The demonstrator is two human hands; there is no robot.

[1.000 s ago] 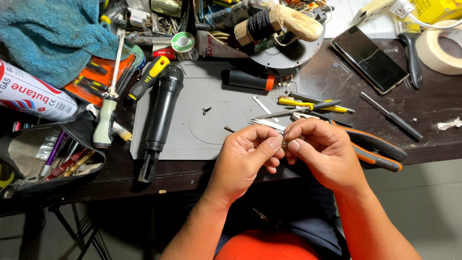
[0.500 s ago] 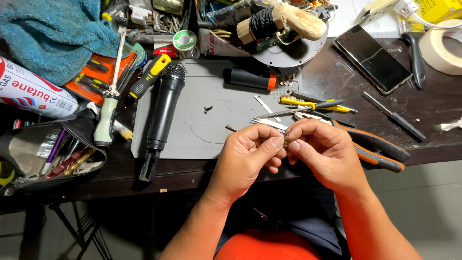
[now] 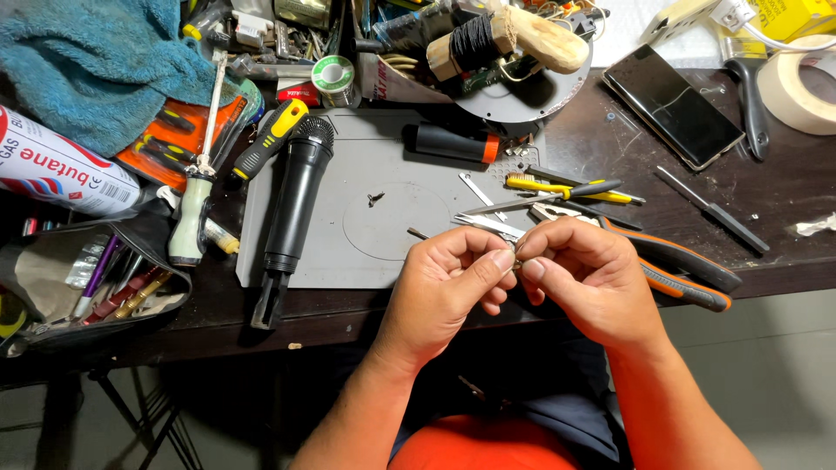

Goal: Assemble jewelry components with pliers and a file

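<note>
My left hand (image 3: 448, 283) and my right hand (image 3: 579, 278) meet at the front edge of a dark workbench (image 3: 784, 191). Both pinch a tiny metal part (image 3: 515, 258) between thumbs and fingertips; most of it is hidden by the fingers. Just behind the hands lie tweezers (image 3: 488, 224) and orange-handled pliers (image 3: 679, 270). A black microphone (image 3: 292, 218) lies on a grey work mat (image 3: 383, 244) to the left of my left hand, with a small screw (image 3: 374, 198) near the mat's middle.
A yellow-handled tool (image 3: 566, 187), a black-and-orange cylinder (image 3: 453, 144), a phone (image 3: 672, 106), a thin screwdriver (image 3: 712, 209), tape roll (image 3: 797, 87), solder spool (image 3: 333, 74), white-handled screwdriver (image 3: 196, 200), gas canister (image 3: 57, 165), blue towel (image 3: 78, 61) and an open tool pouch (image 3: 87, 278) crowd the bench.
</note>
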